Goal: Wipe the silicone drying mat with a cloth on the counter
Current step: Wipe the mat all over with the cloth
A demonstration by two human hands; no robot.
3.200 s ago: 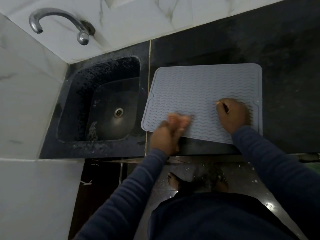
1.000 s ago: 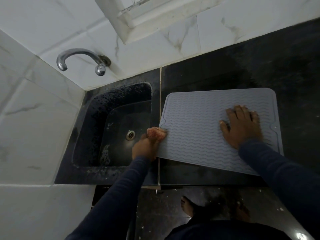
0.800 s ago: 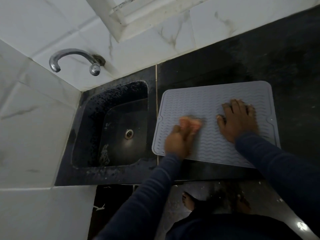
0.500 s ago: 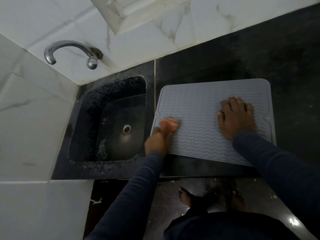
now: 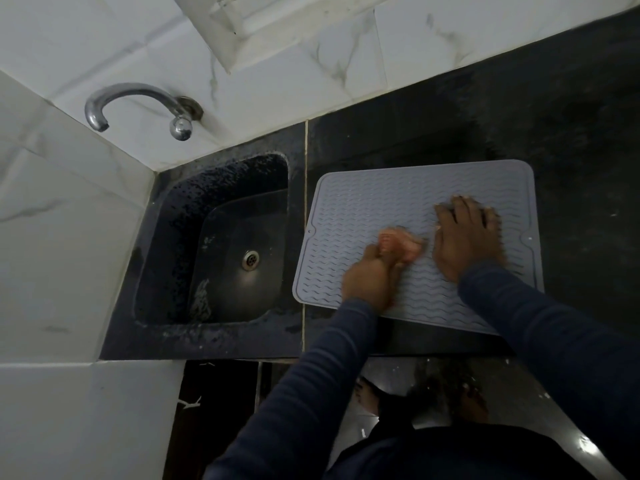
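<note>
Presses a bunched pinkish cloth (image 5: pixel 403 244) onto the grey silicone mat (image 5: pixel 363 206) with the left hand (image 5: pixel 369 278); grips it in curled fingers, the cloth poking out at the hand's far side, about mid-mat and a little toward the near edge; smears hand and cloth alike with blur, so cannot tell each finger's hold. Lays the right hand (image 5: pixel 465 242) flat on the mat just right of the cloth, palm down, fingers straight and spread, pointing far, holding nothing; leaves a narrow strip of ribbed mat bare between cloth and right hand. Finds the mat flat on the dark table (image 5: pixel 581 140), wavy ribs up, its left edge just beside the seam (image 5: pixel 305 202) that runs next to the sink (image 5: pixel 173 237), its near right corner hidden under the right sleeve (image 5: pixel 554 341); stretches the left sleeve (image 5: pixel 311 375) across the table's near edge; puts the sink left of the mat, dark, with a round metal drain (image 5: pixel 250 260) at its bottom; hangs a curved chrome tap (image 5: pixel 135 98) on the white tiled wall (image 5: pixel 277 81) above the sink's far side.
</note>
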